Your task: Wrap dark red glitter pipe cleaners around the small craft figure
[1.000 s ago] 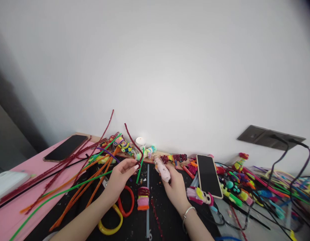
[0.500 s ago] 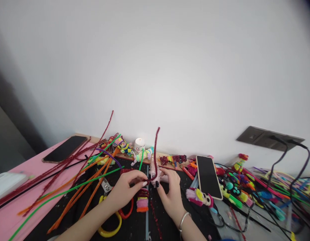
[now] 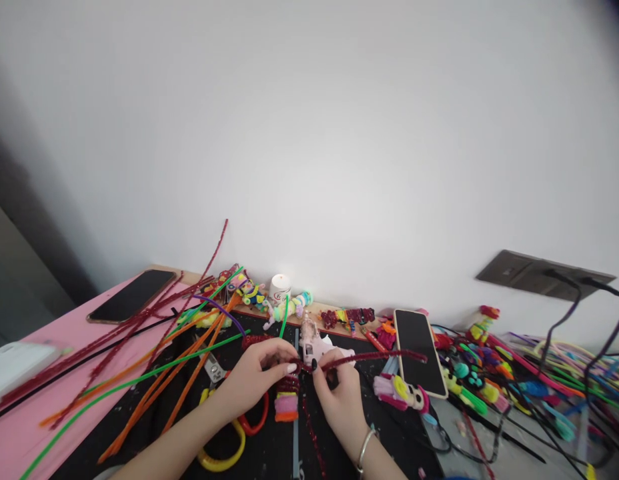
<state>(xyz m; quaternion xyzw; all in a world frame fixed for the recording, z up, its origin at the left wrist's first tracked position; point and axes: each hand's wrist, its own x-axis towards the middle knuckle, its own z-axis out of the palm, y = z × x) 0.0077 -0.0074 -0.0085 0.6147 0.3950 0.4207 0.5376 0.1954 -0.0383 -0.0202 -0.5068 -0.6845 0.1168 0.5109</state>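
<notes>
Crowded bench against the wall

The bench (image 3: 84, 331), pink at left, carries a dark smartphone (image 3: 131, 295) there. Scissors (image 3: 214, 369) lie on a black mat (image 3: 264, 453); small colourful pipe-cleaner pieces (image 3: 474, 377) litter the grey right side.

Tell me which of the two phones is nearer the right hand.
The pale-edged phone, right of the right hand, crossed in view by the held dark red pipe cleaner. The dark-edged phone lies at the far left.
</notes>
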